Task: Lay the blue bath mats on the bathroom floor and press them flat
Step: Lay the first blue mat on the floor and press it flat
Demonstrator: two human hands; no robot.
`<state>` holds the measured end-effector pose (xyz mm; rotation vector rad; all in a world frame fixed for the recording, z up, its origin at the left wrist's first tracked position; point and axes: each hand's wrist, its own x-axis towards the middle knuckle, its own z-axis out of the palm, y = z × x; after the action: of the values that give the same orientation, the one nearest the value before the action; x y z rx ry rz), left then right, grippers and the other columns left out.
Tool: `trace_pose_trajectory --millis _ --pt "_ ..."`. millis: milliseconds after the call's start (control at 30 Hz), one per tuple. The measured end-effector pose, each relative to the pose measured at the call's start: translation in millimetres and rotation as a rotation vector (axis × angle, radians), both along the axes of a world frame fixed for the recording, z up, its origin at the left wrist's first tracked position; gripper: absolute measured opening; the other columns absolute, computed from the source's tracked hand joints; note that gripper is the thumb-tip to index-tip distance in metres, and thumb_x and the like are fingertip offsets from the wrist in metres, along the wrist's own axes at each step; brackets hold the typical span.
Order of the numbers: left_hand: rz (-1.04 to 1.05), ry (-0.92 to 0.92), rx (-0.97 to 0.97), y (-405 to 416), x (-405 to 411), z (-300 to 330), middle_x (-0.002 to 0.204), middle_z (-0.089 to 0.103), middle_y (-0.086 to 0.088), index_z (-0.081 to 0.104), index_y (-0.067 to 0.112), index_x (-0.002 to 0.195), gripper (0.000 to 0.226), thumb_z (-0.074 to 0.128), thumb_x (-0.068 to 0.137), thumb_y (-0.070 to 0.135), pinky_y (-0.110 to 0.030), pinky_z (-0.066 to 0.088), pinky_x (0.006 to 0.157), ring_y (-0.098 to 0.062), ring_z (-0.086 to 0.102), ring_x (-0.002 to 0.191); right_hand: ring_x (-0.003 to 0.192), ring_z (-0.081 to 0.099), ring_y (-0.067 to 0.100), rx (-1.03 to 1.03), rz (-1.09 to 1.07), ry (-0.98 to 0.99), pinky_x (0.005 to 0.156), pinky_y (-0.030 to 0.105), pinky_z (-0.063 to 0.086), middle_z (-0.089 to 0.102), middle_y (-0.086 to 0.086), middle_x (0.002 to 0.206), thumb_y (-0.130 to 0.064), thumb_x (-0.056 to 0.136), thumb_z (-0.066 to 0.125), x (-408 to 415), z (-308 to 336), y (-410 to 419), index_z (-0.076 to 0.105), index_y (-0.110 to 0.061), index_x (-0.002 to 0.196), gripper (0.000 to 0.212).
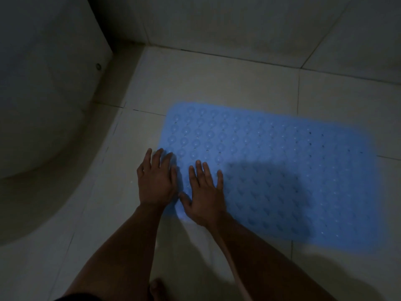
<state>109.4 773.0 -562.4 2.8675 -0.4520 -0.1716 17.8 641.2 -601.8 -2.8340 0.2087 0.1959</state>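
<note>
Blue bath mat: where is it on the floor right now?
In the head view the blue bath mat lies on the tiled floor, centre-right, right of the curved white fixture. The left hand and right hand rest on its near-left corner.

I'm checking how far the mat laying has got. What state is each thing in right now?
blue bath mat: lying spread out on the tiled floor, bumpy side up, no curled edge to be seen.
left hand: fingers straight, palm down on the mat's near-left corner, partly over the floor.
right hand: fingers spread, pressed flat on the mat.
</note>
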Motion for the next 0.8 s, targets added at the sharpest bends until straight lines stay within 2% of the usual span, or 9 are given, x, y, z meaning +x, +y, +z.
trace_pose_trajectory --millis 100,167,233,300,367,500,633,733,800 --pt "-0.013 -0.005 -0.006 -1.5 -2.7 4.0 0.157 0.047 -0.010 0.053 0.018 0.146 0.050 0.037 0.103 0.039 -0.055 0.033 0.116 -0.033 0.027 0.154 0.152 0.032 0.019 0.036 -0.045 0.008 0.118 0.056 0.025 0.038 0.004 0.163 -0.054 0.100 0.028 13.0 20.2 -11.7 0.045 -0.021 0.151 0.064" --pt "-0.023 -0.004 -0.006 -1.3 -5.7 8.6 0.158 0.045 -0.010 0.052 0.019 0.147 0.051 0.037 0.103 0.040 -0.054 0.031 0.117 -0.033 0.025 0.155 0.137 0.052 0.022 0.067 -0.062 0.045 0.109 0.048 0.038 0.059 0.003 0.145 -0.048 0.100 0.036 30.9 38.6 -23.7 0.059 -0.022 0.137 0.050" --pt "-0.032 -0.008 -0.009 -0.5 -8.6 12.0 0.158 0.045 -0.009 0.052 0.019 0.147 0.051 0.037 0.103 0.040 -0.054 0.030 0.117 -0.033 0.025 0.155 0.119 0.065 0.029 0.166 -0.107 0.117 0.100 0.043 0.048 0.070 0.004 0.125 -0.045 0.099 0.045 51.2 57.8 -38.4 0.065 -0.023 0.125 0.040" --pt "-0.054 -0.020 -0.010 -0.2 -11.8 13.3 0.158 0.045 -0.010 0.053 0.019 0.147 0.052 0.037 0.103 0.041 -0.053 0.031 0.117 -0.034 0.025 0.155 0.116 0.066 0.029 0.283 -0.138 0.142 0.098 0.039 0.052 0.072 0.004 0.123 -0.043 0.098 0.051 64.3 73.4 -52.3 0.066 -0.025 0.125 0.035" --pt "-0.097 -0.013 -0.005 -1.1 -13.3 13.1 0.160 0.044 -0.010 0.051 0.019 0.149 0.055 0.035 0.103 0.044 -0.054 0.029 0.118 -0.034 0.022 0.156 0.116 0.066 0.027 0.330 -0.140 0.080 0.097 0.037 0.053 0.072 0.002 0.124 -0.039 0.098 0.055 69.2 85.8 -63.5 0.067 -0.026 0.125 0.033" --pt "-0.195 -0.013 0.039 -3.9 -15.8 7.0 0.165 0.036 -0.010 0.045 0.021 0.154 0.065 0.026 0.101 0.055 -0.054 0.022 0.123 -0.034 0.013 0.159 0.116 0.064 0.026 0.386 -0.146 -0.029 0.098 0.041 0.053 0.072 0.004 0.122 -0.034 0.097 0.058 71.8 94.6 -79.6 0.071 -0.023 0.119 0.028" --pt "-0.200 -0.009 0.035 -13.6 -21.9 -4.7 0.172 0.016 -0.010 0.031 0.023 0.161 0.074 0.024 0.100 0.064 -0.059 0.011 0.126 -0.036 0.002 0.160 0.113 0.063 0.027 0.380 -0.130 -0.068 0.095 0.040 0.052 0.072 0.004 0.117 -0.030 0.098 0.058 67.6 90.2 -87.1 0.072 -0.022 0.116 0.025" --pt "-0.147 0.024 0.008 -17.9 -24.5 -18.5 0.174 -0.005 -0.007 0.011 0.029 0.165 0.080 0.025 0.099 0.072 -0.061 -0.002 0.126 -0.033 -0.015 0.159 0.112 0.062 0.025 0.376 -0.138 -0.101 0.095 0.040 0.051 0.071 0.002 0.114 -0.030 0.098 0.057 66.8 84.4 -89.8 0.072 -0.022 0.114 0.023" --pt "-0.119 0.042 0.023 -16.0 -29.0 -29.8 0.173 -0.013 -0.005 0.002 0.031 0.165 0.086 0.025 0.097 0.078 -0.063 -0.004 0.126 -0.031 -0.020 0.158 0.108 0.062 0.025 0.382 -0.137 -0.136 0.093 0.041 0.051 0.072 0.002 0.111 -0.031 0.099 0.057 67.0 80.3 -91.2 0.072 -0.020 0.112 0.022"
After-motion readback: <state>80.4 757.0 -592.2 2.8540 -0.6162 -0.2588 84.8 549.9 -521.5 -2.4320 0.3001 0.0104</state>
